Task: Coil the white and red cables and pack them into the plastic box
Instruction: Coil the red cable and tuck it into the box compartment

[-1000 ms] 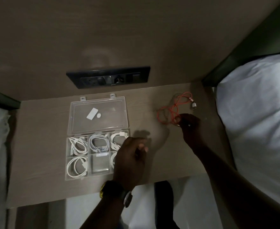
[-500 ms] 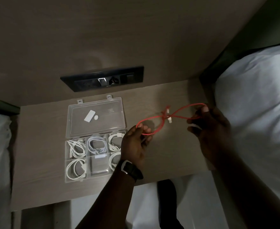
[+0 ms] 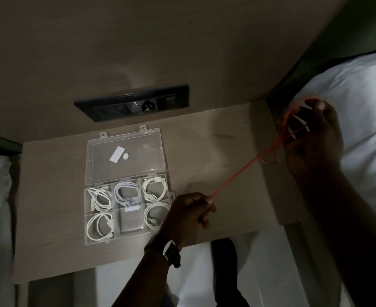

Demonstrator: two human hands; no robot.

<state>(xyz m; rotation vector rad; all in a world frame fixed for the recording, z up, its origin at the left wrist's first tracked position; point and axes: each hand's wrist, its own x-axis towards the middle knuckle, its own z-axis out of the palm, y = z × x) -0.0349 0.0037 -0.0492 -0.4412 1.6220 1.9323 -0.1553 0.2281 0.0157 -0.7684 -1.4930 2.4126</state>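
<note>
Since the earlier frame, the hands have separated: the right hand (image 3: 313, 138) grips red cable (image 3: 238, 176) loops at right; the left hand (image 3: 189, 214) pinches its end. Box (image 3: 125, 149), centre-left, holds 5 white cables (image 3: 100, 226); no legible writing.

Bedroom: nightstand (image 3: 49, 229) between white pillows (image 3: 359, 103).

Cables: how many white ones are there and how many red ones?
White cables: 5, each coiled in its own compartment of the plastic box
Red cables: 1, the red cable stretched between the left hand and the right hand
Total: 6
</note>
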